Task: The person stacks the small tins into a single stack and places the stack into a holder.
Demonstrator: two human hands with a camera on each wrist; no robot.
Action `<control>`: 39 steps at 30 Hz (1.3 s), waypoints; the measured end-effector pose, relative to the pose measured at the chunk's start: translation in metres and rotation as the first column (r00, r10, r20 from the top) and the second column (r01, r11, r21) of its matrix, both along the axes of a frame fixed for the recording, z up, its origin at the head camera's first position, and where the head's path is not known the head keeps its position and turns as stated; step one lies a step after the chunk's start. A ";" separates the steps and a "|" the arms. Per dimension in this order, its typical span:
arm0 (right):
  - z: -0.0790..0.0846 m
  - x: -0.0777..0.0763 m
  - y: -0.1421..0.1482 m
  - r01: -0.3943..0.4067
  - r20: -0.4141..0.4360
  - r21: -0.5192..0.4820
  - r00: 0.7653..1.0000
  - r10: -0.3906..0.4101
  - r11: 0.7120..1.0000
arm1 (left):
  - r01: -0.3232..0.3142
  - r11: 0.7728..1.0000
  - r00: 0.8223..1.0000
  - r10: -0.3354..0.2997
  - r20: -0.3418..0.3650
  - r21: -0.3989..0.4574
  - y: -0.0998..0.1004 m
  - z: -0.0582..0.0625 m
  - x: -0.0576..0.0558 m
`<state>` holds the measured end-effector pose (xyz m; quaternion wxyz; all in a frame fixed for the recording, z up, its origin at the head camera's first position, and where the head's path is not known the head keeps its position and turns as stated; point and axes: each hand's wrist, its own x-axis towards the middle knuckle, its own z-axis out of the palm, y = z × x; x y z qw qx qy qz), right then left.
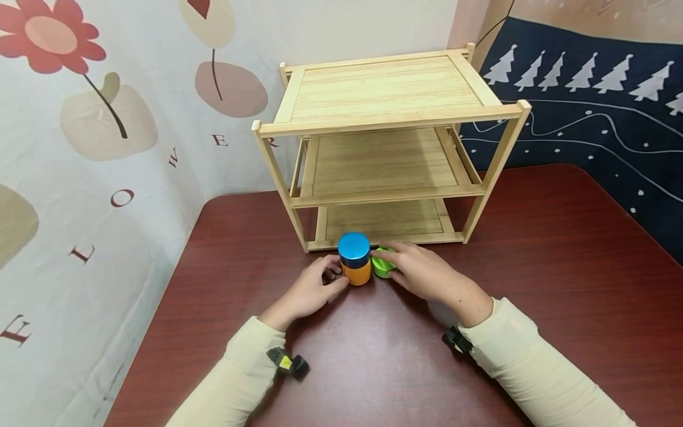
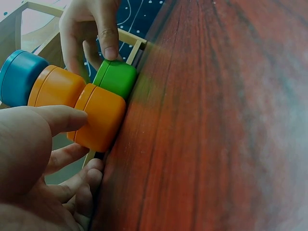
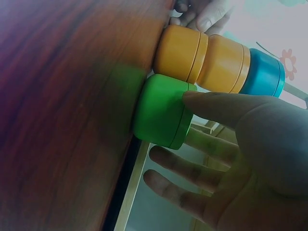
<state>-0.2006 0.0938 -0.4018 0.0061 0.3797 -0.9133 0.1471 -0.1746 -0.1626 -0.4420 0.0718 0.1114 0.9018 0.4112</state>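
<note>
Three small round containers stand stacked on the table: a blue one (image 1: 354,246) on top, an orange one (image 2: 58,86) in the middle and another orange one (image 2: 103,120) at the bottom. My left hand (image 1: 309,290) holds the bottom orange container from the left, thumb on the near side and fingers behind. Directly right of the stack a single green container (image 3: 161,110) stands on the table. From above right, my right hand (image 1: 427,273) grips it, thumb at its upper edge and fingers round the far side, partly covering it in the head view.
Just behind the containers stands a three-tier wooden shelf (image 1: 395,118) with bare boards. The dark red table (image 1: 576,284) reaches to a patterned cloth (image 1: 160,107) on the left and a dark tree-print cloth (image 1: 587,112) at the back right.
</note>
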 end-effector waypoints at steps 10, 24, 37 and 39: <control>0.001 0.001 0.000 0.005 0.007 0.006 1.000 -0.005 1.000 | 0.002 1.000 1.000 -0.002 -0.001 -0.003 0.000 0.000 0.000; -0.001 0.000 0.000 0.003 0.001 0.010 1.000 -0.003 1.000 | -0.003 1.000 1.000 0.003 0.004 0.002 0.000 0.001 0.001; 0.001 0.001 0.000 0.008 0.016 0.017 1.000 -0.008 1.000 | -0.007 1.000 1.000 0.007 0.009 0.001 0.000 0.000 0.001; 0.001 0.001 0.000 0.011 0.021 0.015 1.000 -0.011 1.000 | -0.007 1.000 1.000 0.007 0.008 0.001 0.000 0.000 0.001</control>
